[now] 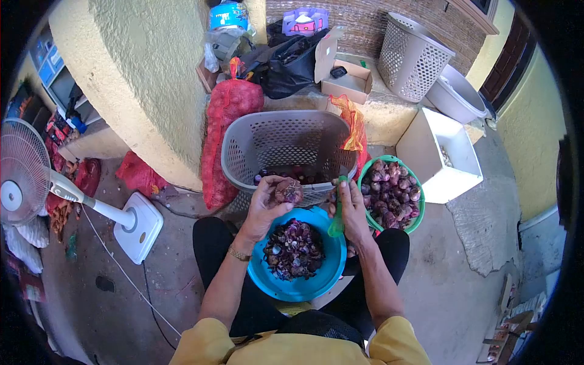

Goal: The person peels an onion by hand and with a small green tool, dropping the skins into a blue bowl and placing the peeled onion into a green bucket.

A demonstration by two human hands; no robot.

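A red onion (pixel 288 191) with dry skin is held in my left hand (pixel 265 208), above the back left rim of a blue basin (pixel 331 267). Dark purple onion skins and trimmings (pixel 294 249) lie inside the basin. My right hand (pixel 351 210) is closed around a green-handled knife (pixel 337 226), its blade pointing up and away from me. The two hands are apart. Behind them stands a grey perforated basket (pixel 286 125) with some onions at its bottom. Just right of my right hand, a green basket (pixel 418 214) is full of red onions (pixel 389 191).
A red mesh sack of onions (pixel 222 140) leans left of the grey basket. A white box (pixel 426 164) lies on its side at the right. Further back are a cardboard box (pixel 353 82) and a tall laundry basket (pixel 413 58). A white fan (pixel 137 225) stands left.
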